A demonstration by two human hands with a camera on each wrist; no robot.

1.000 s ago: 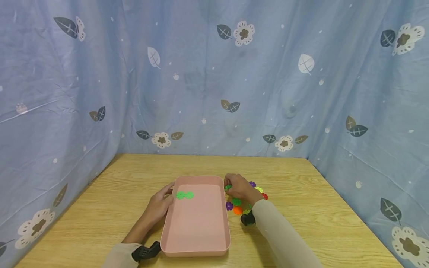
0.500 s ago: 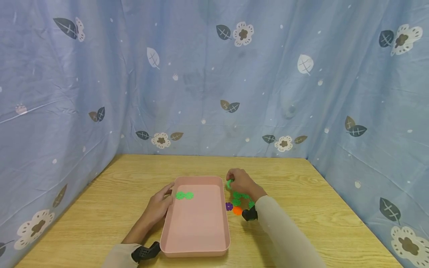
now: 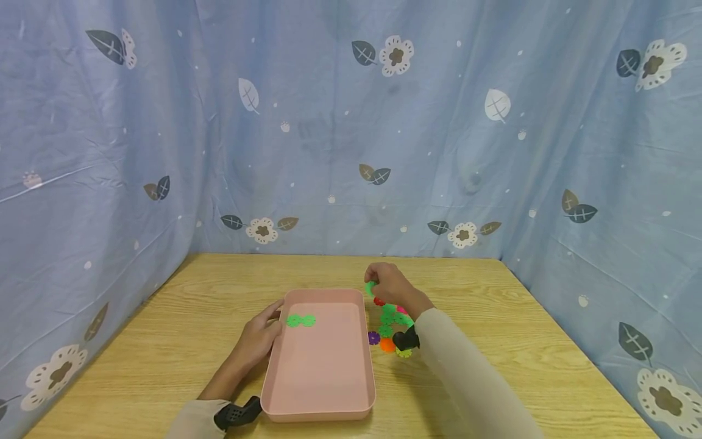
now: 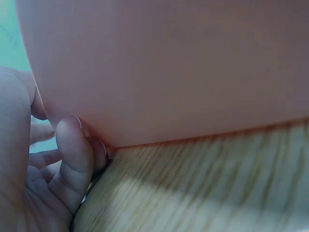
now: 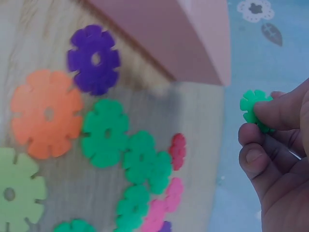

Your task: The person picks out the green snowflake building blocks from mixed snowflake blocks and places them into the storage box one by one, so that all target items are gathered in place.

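A pink rectangular tray (image 3: 323,372) lies on the table with two green notched plastic discs (image 3: 294,321) inside, near its far left side. My left hand (image 3: 259,337) grips the tray's left wall; the left wrist view shows curled fingers (image 4: 75,150) against the outside. Beyond the tray's far right corner, my right hand (image 3: 392,285) pinches a bright green notched disc (image 5: 249,103) between thumb and fingers, raised above the table. Below that hand lie loose discs: purple (image 5: 94,59), orange (image 5: 47,113), pale green (image 5: 18,191), several darker green (image 5: 105,133), pink (image 5: 174,194) and red (image 5: 178,151).
The wooden table (image 3: 230,274) reaches back to a blue curtain (image 3: 329,122) with flower and leaf prints, which hangs behind and along both sides. A black wrist device (image 3: 238,414) is strapped on the left wrist, another (image 3: 406,339) on the right.
My right hand has lifted the green disc from beside the tray's right wall and moved it away toward the back of the table. The left hand and the tray have stayed put.
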